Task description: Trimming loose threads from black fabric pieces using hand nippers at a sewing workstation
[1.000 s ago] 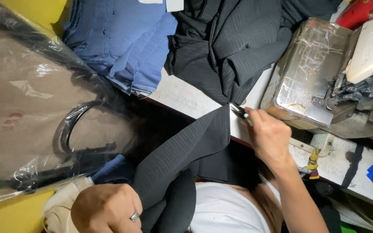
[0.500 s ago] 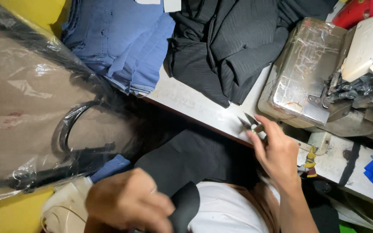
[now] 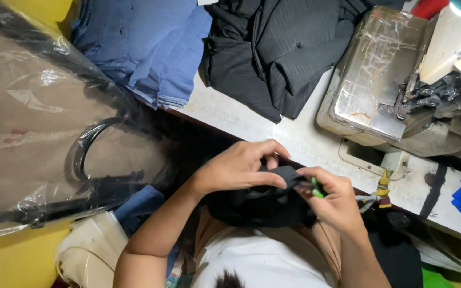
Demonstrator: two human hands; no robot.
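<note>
- Table [image 3: 273, 125], long and white, carries your grey metal sewing machine [image 3: 380, 74], a heap of black cloth [image 3: 278, 48] and folded blue cloth [image 3: 150, 48].
- Your small piece of black cloth [image 3: 262, 200] sits bunched near your chest, so you can look closely. A moment ago it hung lower.
- Your left hand [image 3: 238, 168] pinches its top edge tight.
- Your right hand [image 3: 337, 200] is clamped on the cloth and a small green-handled snipper [image 3: 316, 188]. Both hands have moved together.

A heap of black cloth [image 3: 284, 53] and folded blue cloth [image 3: 145, 48] lie at the worktop's [image 3: 273, 128] far edge, a sewing machine [image 3: 401, 90] stands toward its right end, and a plastic-wrapped bundle [image 3: 44, 133] sits left.
</note>
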